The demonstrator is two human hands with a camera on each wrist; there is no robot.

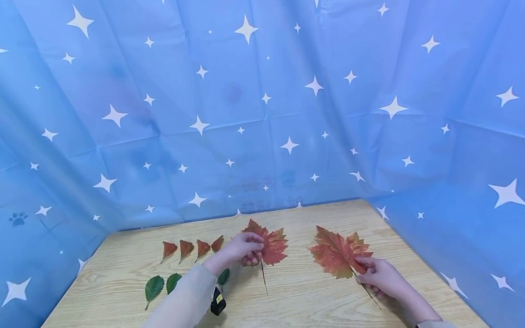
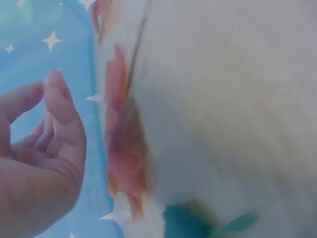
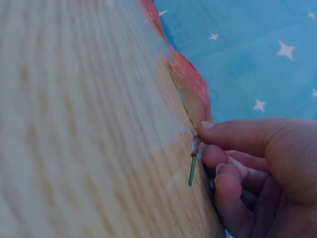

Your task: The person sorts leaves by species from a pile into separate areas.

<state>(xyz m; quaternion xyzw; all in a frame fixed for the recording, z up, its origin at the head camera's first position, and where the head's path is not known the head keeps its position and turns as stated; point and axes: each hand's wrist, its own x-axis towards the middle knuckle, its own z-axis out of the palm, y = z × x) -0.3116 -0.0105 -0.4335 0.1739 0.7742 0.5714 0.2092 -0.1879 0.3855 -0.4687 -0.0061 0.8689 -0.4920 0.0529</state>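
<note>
While a row of four small reddish leaves [image 1: 193, 248] lies far left on the wooden surface [image 1: 295, 296], three green leaves [image 1: 154, 288] sit nearer the person just below them, the third partly hidden behind the left forearm. To their right, the left hand [image 1: 243, 248] rests over the near edge of a red maple leaf [image 1: 270, 245], fingers bent down onto it; from the head view I cannot tell whether it pinches the leaf or only touches it, and the left wrist view shows the fingers loosely curved with nothing between them. That leaf's thin stem [image 1: 264, 275] trails toward the person. Further right and well apart lies a second, orange-red maple leaf [image 1: 334, 253], flat on the surface. The right hand [image 1: 379, 275] pinches it at the base where stem meets blade: thumb and forefinger [image 3: 233, 136] are closed on the stem, the other fingers curled beneath. A blue star-printed cloth [image 1: 262, 105] hangs behind and along both sides.
</note>
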